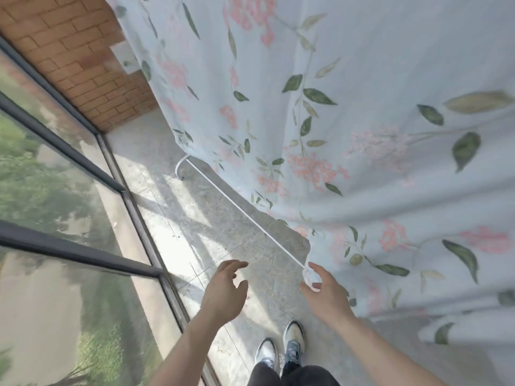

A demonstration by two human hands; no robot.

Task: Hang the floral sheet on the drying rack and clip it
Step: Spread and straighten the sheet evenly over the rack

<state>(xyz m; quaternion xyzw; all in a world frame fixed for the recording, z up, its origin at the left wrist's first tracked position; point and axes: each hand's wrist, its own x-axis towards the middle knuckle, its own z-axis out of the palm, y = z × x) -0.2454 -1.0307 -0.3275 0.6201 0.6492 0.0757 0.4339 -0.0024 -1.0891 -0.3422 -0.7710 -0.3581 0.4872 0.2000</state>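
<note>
By the window [83, 151], your right hand [324, 292] pinches the sheet [362, 107] corner beside the rack [237, 203] rail; your left hand [225, 288] hovers apart, fingers loosely spread, holding nothing.

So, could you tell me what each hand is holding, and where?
The right hand pinches the floral sheet at its lower corner; the left hand holds nothing.

Bright daylight enters through the window [69, 168] at left, striping the floor [223, 232] with frame shadows; edges bow from wide-angle distortion, and everything looks soft.
</note>
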